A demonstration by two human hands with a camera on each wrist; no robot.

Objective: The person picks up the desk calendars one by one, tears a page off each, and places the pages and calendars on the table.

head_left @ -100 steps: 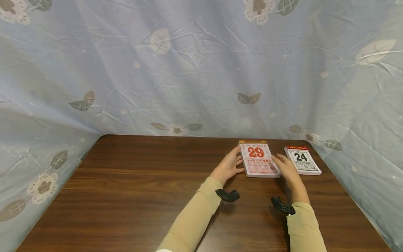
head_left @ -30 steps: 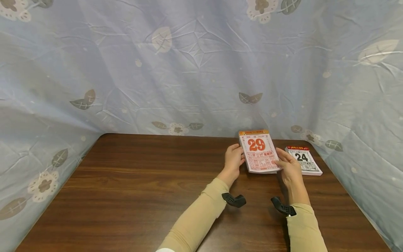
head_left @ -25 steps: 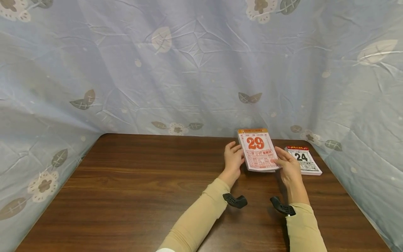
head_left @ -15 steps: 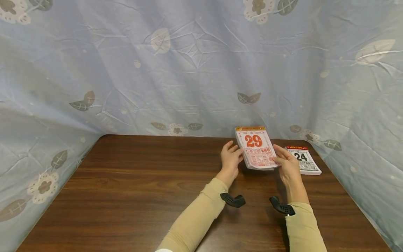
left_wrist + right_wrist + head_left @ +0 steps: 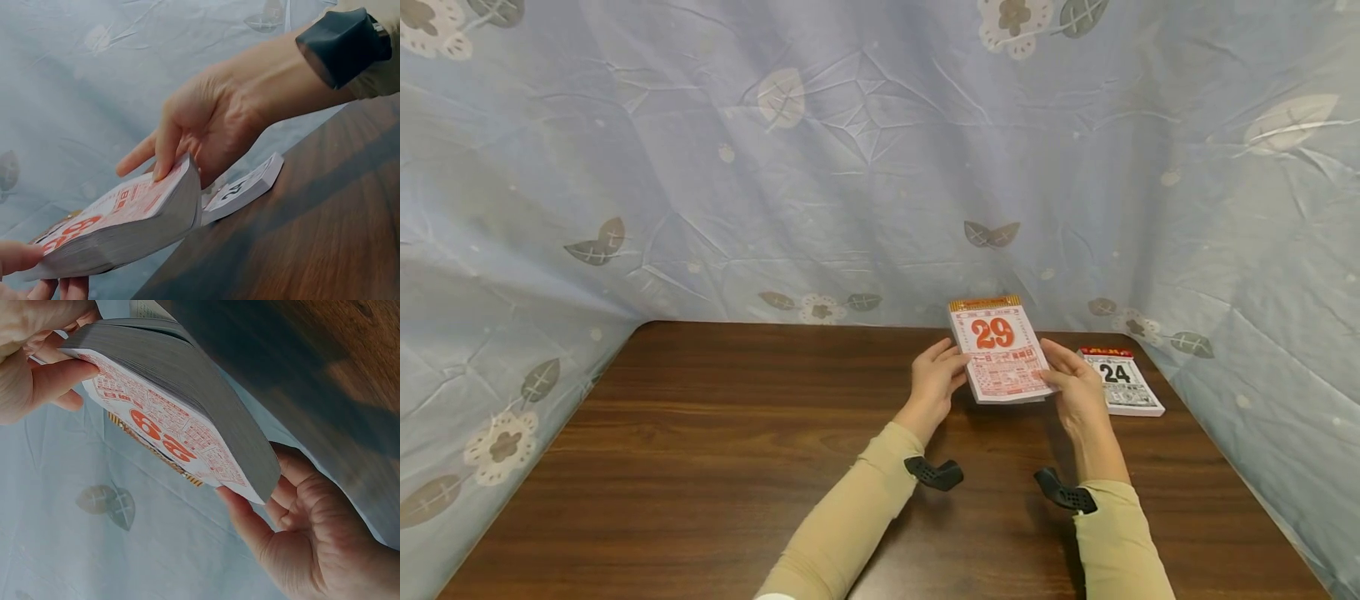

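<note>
A thick tear-off calendar [image 5: 1003, 354] with a red 29 and a gold-striped top band is held tilted above the table between both hands. My left hand [image 5: 931, 387] grips its left edge, thumb on the front page and fingers underneath. On the opposite edge, near the lower corner, my right hand [image 5: 1078, 392] pinches it with the thumb on top. The right wrist view shows the page block [image 5: 187, 375] bowed, with a gap between its sheets. A second tear-off calendar [image 5: 1123, 383], with a black 24 and a red top band, lies flat beyond my right hand, which partly covers it.
The dark wood-grain table [image 5: 700, 450] spreads out to the left and in front. A pale blue curtain [image 5: 865, 167] with leaf and flower prints hangs along the back and both sides, right at the table's edges.
The calendar with the 29 rose from the tabletop into both hands and has since shifted left. My left hand's thumb has come onto its front page. The other calendar stayed in place.
</note>
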